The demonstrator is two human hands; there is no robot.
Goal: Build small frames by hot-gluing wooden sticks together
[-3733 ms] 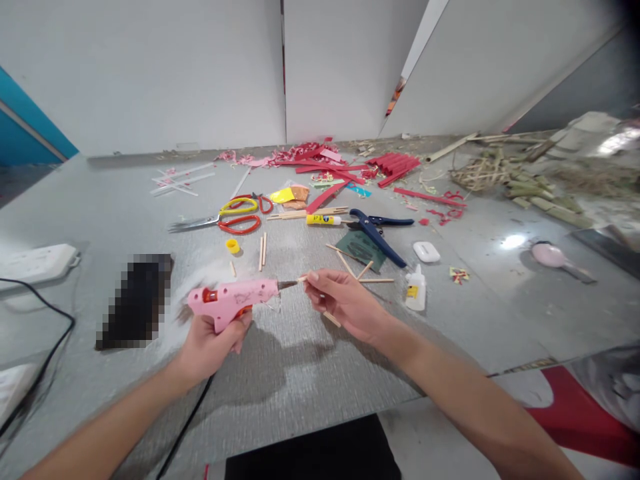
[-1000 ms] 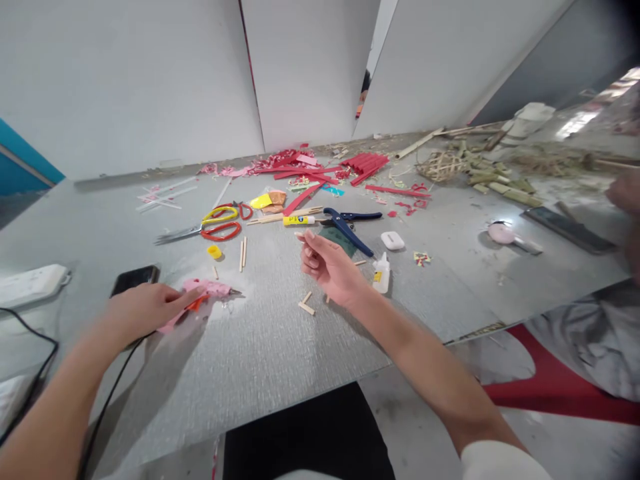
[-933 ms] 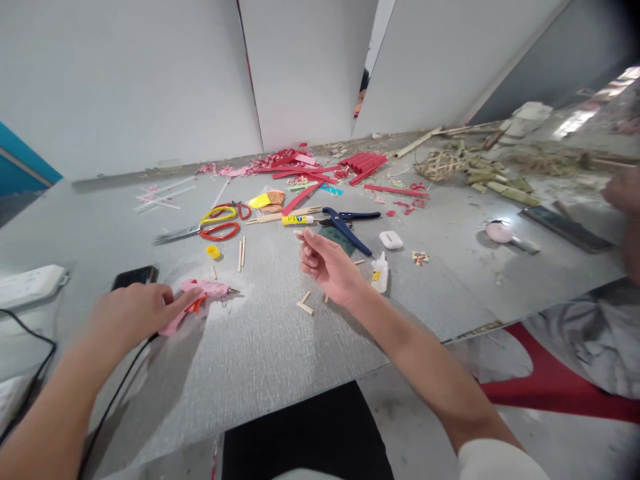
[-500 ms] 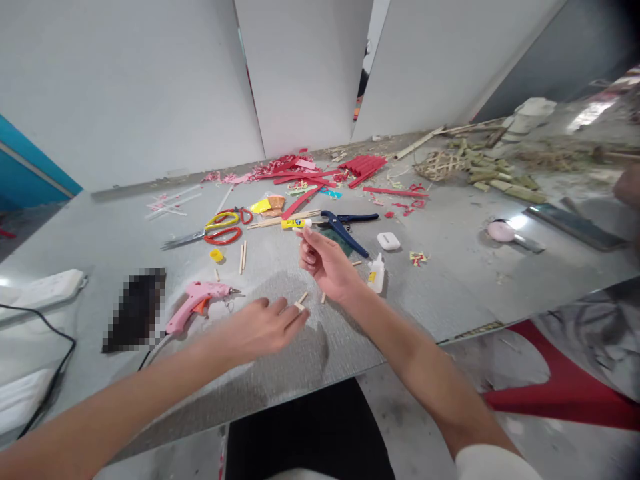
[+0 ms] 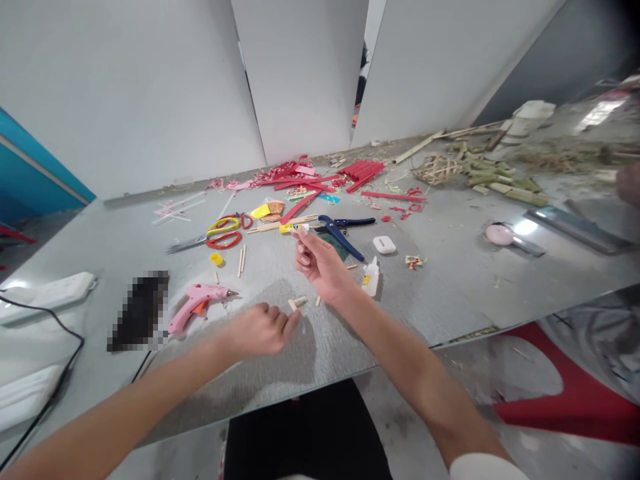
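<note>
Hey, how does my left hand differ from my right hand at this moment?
The left hand is low at the table, palm down; the right hand is raised farther back. The left hand reaches toward the short wood pieces and pinches nothing; the right hand has its fingertips pinched together, on what is too small to tell. Both are bare and over the same grey table.

Hands: two, left hand point(image 5: 260, 328) and right hand point(image 5: 320, 265). Short wooden pieces point(image 5: 296, 303): three. Pink glue gun point(image 5: 197, 303): one. Blue cutter point(image 5: 343, 233): one. Yellow-handled scissors point(image 5: 213, 235): one pair. Glue tube point(image 5: 293, 228): one. White glue bottle point(image 5: 371, 280): one. Yellow cap point(image 5: 217, 259): one. White case point(image 5: 384, 245): one. Thin sticks point(image 5: 242, 259): two.
</note>
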